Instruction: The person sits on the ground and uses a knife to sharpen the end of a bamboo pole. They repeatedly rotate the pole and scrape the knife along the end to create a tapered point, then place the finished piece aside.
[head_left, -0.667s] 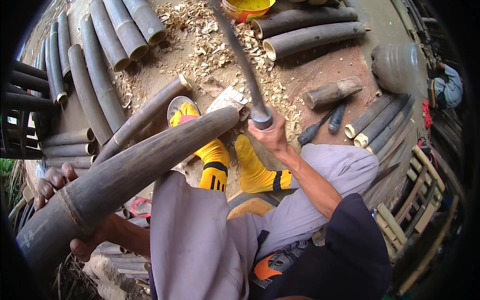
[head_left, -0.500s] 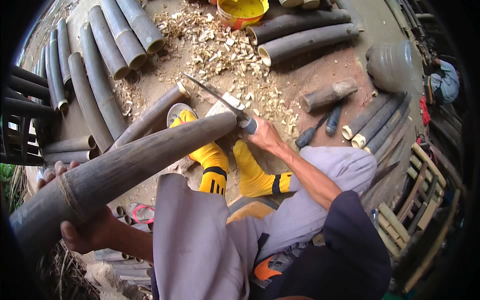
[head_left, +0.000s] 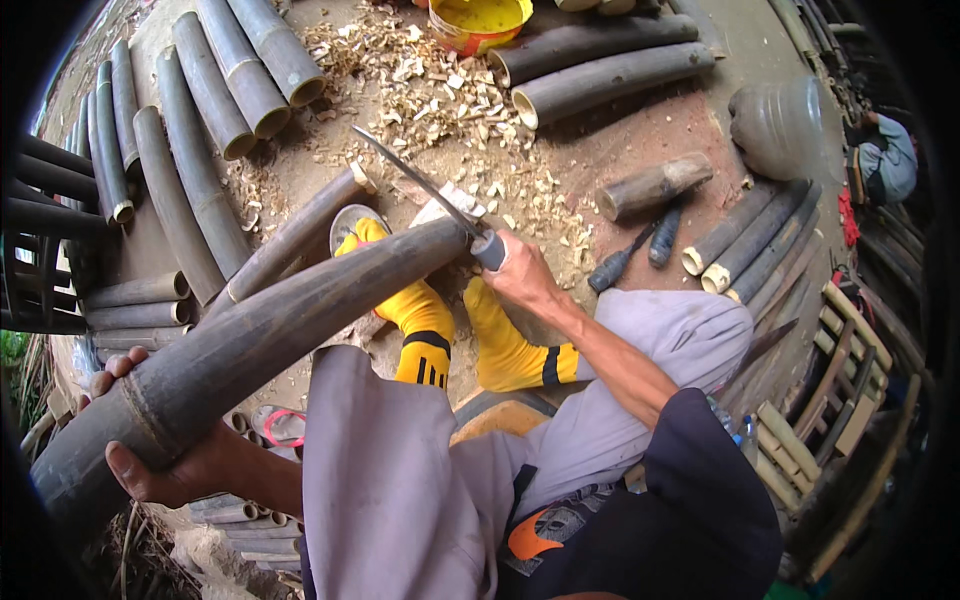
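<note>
A thick, dark bamboo pole (head_left: 290,325) slants across in front of me, its far end over my feet. My left hand (head_left: 185,472) is wrapped round the near end beside a raised node, thumb on one side and fingertips on the other. In my right hand (head_left: 527,275) is the grey handle of a long knife (head_left: 405,172), gripped close to the pole's far end. Its blade points away and to the left, lying across or just past the cut end; whether the edge touches the bamboo I cannot tell. A pale block (head_left: 447,203) sits on the ground behind the blade.
Bamboo lengths (head_left: 205,90) lie in rows at the left, with others (head_left: 610,85) at the far right. Wood chips (head_left: 450,100) cover the ground ahead near a yellow-lined bucket (head_left: 480,14). A short bamboo piece (head_left: 655,187), dark-handled tools (head_left: 612,268) and a clear plastic container (head_left: 780,132) lie right. Another person (head_left: 887,155) is beyond.
My right hand and the knife have shifted slightly left, the blade tip moving farther away. The bamboo pole has moved a little with my left hand, which still grips it.
</note>
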